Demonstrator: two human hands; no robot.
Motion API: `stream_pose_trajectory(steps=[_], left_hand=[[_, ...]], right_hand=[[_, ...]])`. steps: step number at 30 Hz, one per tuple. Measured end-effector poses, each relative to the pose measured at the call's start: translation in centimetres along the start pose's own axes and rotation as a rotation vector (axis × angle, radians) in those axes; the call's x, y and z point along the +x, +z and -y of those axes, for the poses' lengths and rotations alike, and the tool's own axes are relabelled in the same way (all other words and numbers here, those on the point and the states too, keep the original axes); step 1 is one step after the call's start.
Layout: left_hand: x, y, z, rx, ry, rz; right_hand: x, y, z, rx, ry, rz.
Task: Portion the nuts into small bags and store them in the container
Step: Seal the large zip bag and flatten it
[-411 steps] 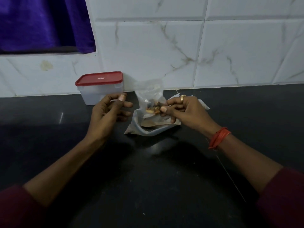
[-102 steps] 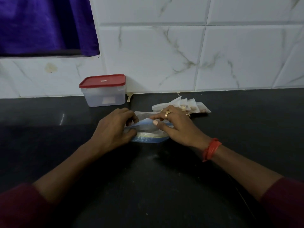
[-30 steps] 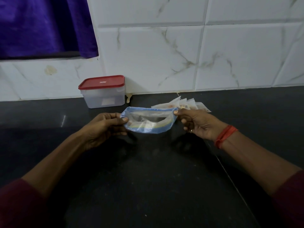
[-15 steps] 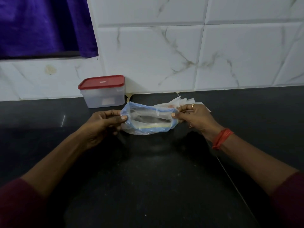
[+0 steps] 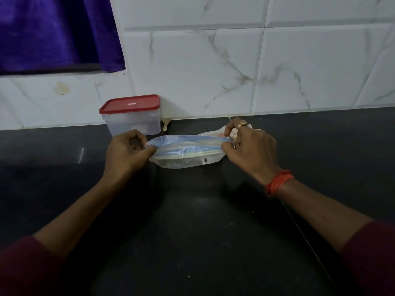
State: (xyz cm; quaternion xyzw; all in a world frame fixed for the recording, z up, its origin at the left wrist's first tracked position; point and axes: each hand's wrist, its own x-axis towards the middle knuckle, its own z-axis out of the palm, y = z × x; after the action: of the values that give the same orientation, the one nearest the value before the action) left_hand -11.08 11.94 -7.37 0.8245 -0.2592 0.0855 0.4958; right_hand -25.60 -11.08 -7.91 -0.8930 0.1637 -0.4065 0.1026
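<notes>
In front of the container, the left hand pinches one end of the zip bag in its fingers, the right hand the other; an uneven pull could leave the seal gaping, spilling its contents onto the bench.

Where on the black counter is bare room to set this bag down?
Bare: black counter nearer than the left hand and right hand, and to their right. Crowded: at the tiled wall, the red-lidded clear plastic container and small clear bags.
</notes>
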Motion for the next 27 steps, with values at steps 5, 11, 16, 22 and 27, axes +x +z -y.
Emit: stream_pose_trajectory(steps=[5, 11, 16, 22, 27], left_hand=[[0.0, -0.6, 0.4, 0.15, 0.098, -0.039], [-0.1, -0.1, 0.0, 0.004, 0.045, 0.148], [0.2, -0.3, 0.4, 0.073, 0.066, 0.056], [-0.1, 0.5, 0.5, 0.121, 0.156, 0.144], [-0.2, 0.4, 0.6, 0.149, 0.242, 0.298]], right_hand=[[-0.1, 0.4, -0.1, 0.091, -0.096, 0.089], [0.4, 0.5, -1.0, 0.393, 0.096, 0.315], [0.8, 1.2, -1.7, 0.451, 0.181, 0.25], [0.5, 1.4, -2.0, 0.438, 0.105, 0.244], [0.3, 0.8, -1.6, 0.409, 0.022, 0.308]])
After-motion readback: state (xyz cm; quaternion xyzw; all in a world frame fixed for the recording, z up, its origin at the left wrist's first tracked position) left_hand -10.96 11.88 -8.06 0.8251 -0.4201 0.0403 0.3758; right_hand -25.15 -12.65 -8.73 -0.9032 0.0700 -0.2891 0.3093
